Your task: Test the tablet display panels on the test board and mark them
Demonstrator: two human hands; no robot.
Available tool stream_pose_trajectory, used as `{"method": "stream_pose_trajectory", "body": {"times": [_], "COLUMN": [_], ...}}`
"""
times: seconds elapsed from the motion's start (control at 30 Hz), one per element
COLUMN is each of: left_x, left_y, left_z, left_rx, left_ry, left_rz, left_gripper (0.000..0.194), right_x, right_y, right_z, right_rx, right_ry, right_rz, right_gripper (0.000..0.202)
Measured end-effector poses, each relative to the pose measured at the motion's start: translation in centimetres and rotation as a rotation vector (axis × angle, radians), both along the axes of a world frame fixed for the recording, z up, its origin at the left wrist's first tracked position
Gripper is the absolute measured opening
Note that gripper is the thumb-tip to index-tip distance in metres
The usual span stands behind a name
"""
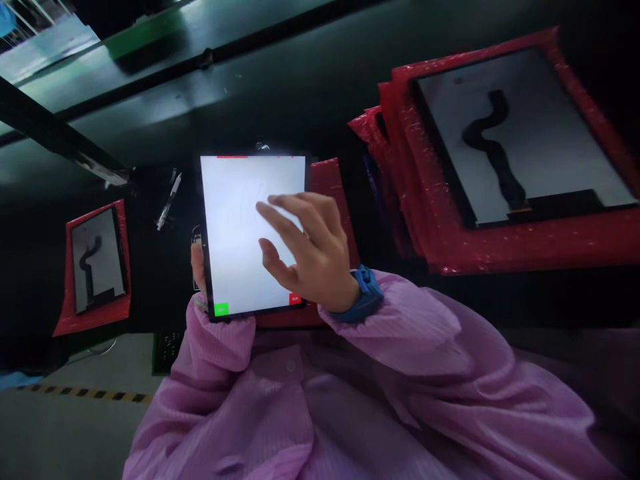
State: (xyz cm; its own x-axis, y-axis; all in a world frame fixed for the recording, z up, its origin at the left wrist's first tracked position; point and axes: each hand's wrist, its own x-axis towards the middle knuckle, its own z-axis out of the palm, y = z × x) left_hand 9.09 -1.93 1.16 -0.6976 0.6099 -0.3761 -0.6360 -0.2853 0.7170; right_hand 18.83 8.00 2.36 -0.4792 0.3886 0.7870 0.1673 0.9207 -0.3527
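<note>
A lit tablet-like screen panel stands in front of me, its display white with a green box at the lower left and a red one at the lower right. My left hand grips its left edge from behind; most of those fingers are hidden. Over the right half of the display is my right hand, fingers spread and bent, holding nothing. Whether a fingertip touches the glass I cannot tell. A blue band circles my right wrist. Behind the panel lies a red bubble-wrap sheet.
To the right, a screen panel with a black ribbon cable lies on stacked red bubble-wrap pouches. A similar smaller-looking panel rests on red wrap at the left. Between it and my hands lies a white pen.
</note>
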Motion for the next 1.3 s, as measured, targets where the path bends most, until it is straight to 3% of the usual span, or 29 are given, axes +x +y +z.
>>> {"method": "stream_pose_trajectory", "body": {"times": [0.1,0.2,0.37,0.47,0.53,0.67,0.73,0.9,1.13,1.23,1.3], "left_x": [-0.4,-0.9,-0.7,-0.4,-0.5,-1.2,-1.3,-0.7,-0.8,-0.7,-0.6], "left_y": [-0.3,-0.7,-0.8,-0.6,-0.7,-0.8,-0.8,-0.5,-0.5,-0.7,-0.9], "left_z": [0.1,-0.4,-0.9,-1.0,-1.2,-1.6,-1.5,-0.7,0.9,2.6,4.1], "left_rx": [0.097,0.039,0.122,0.188,0.182,0.068,0.053,0.138,0.195,0.148,0.030], "left_ry": [0.077,0.123,0.164,0.200,0.200,0.223,0.254,0.219,0.026,-0.012,-0.024], "left_rz": [-0.046,-0.057,-0.131,-0.120,-0.130,-0.175,-0.130,-0.117,-0.222,-0.278,-0.272], "left_gripper": [0.053,0.058,0.063,0.060,0.059,0.058,0.059,0.060,0.071,0.072,0.069], "right_x": [-0.1,-0.1,-0.4,-0.9,-1.0,-0.9,-0.7,-0.3,-0.4,-0.1,0.2], "right_y": [0.4,0.5,0.5,0.2,0.0,-0.1,-0.1,0.6,2.5,3.7,4.4], "right_z": [-0.5,-0.6,0.4,0.4,0.0,-0.6,-0.6,-0.5,-1.9,-2.2,-2.2], "right_rx": [-0.020,-0.104,-0.178,-0.174,-0.143,-0.061,-0.046,-0.180,-0.304,-0.344,-0.376], "right_ry": [-0.050,-0.158,-0.269,-0.352,-0.376,-0.368,-0.338,-0.170,-0.185,-0.121,-0.097], "right_rz": [-0.077,-0.076,0.022,0.105,0.140,0.188,0.203,0.127,0.021,-0.004,0.004], "right_gripper": [0.039,0.049,0.089,0.100,0.091,0.037,0.026,0.036,0.041,0.043,0.047]}}
